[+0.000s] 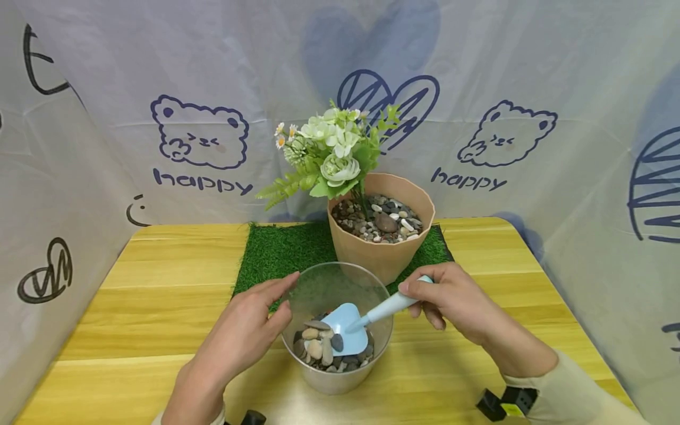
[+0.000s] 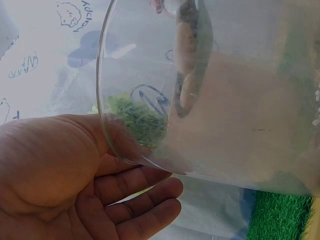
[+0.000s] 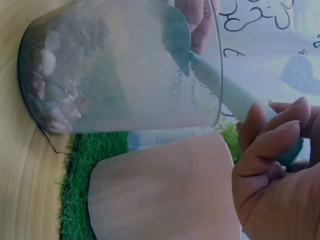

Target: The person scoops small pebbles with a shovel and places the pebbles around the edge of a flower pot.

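Note:
My right hand [image 1: 451,295] grips the handle of a light blue toy shovel [image 1: 395,306]. Its blade is inside a clear plastic bucket [image 1: 340,378], bearing several grey and tan pebbles [image 1: 316,348]. In the right wrist view the blade hangs near the rim, well above the stones [image 3: 50,62] at the bottom. My left hand [image 1: 244,324] rests against the bucket's left side, fingers extended along the rim. The left wrist view shows those fingers [image 2: 150,200] loosely spread beside the clear wall.
A peach flowerpot [image 1: 377,260] stands right behind the bucket, filled with pebbles and holding artificial flowers [image 1: 340,147]. Beneath it lies a green turf mat [image 1: 287,248] on the wooden table [image 1: 133,319]. A printed cloth [image 1: 292,53] hangs behind and at both sides.

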`<state>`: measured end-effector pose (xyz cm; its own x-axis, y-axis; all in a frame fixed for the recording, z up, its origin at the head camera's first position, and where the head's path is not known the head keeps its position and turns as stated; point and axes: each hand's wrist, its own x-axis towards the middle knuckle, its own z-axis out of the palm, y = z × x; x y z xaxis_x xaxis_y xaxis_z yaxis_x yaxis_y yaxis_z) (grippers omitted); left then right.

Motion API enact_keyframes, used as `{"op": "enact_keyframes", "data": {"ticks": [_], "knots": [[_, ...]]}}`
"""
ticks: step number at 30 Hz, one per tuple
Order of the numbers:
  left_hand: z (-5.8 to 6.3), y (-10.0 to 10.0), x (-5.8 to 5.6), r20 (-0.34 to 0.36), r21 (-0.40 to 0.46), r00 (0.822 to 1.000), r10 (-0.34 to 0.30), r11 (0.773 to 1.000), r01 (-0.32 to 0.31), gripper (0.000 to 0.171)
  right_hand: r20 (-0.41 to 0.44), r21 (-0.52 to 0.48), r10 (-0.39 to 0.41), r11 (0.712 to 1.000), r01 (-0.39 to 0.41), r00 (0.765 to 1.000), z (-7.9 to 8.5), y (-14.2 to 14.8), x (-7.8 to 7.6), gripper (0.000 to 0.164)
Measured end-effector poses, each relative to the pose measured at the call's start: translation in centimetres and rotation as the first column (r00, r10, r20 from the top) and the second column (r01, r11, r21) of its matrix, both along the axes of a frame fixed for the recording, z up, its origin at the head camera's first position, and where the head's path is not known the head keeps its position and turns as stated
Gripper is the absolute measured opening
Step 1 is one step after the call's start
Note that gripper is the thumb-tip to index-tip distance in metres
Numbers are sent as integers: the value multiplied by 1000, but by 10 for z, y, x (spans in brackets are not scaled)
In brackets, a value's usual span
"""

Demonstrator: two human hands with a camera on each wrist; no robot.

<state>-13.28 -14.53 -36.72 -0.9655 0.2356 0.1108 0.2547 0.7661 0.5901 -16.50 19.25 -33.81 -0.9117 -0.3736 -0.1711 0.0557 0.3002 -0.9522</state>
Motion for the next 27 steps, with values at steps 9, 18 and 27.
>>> {"op": "enact_keyframes", "data": {"ticks": [9,18,27], "knots": [[-2,1,1,-8,-3,1000,4,1000,-4,54,-38,-114,-116,987,111,993,5,7,1,22],[0,1,0,-22,-1,1000,-1,1000,1,53,-73,-187,-239,957,222,968,19,17,0,26],[0,1,0,-9,-3,1000,0,1000,0,53,-58,-437,-344,853,286,937,39,35,-12,32]]}}
